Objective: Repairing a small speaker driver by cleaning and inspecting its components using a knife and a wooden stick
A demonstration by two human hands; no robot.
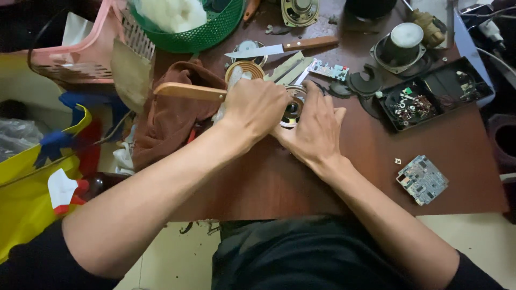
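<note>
My left hand (255, 107) is fisted tight round a wooden-handled tool (189, 91), handle sticking out left over the brown cloth (172, 115); can't see the working end, it's hidden under my fist. Right hand (317, 129) lies curled over a small round speaker (293, 107), fingers pressing its rim, holding it down on the brown table (376, 156). Speaker sits mid-table, between both hands.

Room to move: tight at the back w/ a kitchen knife (282, 47), a saw blade (287, 67) & a small green circuit board (329, 70) just behind my knuckles. Black tray of parts (435, 94) to the right, well apart. Another circuit board (422, 180) near the table's right front corner. Front strip of table toward me is bare. Left edge crowded by cloth & a yellow bag (27, 198).
</note>
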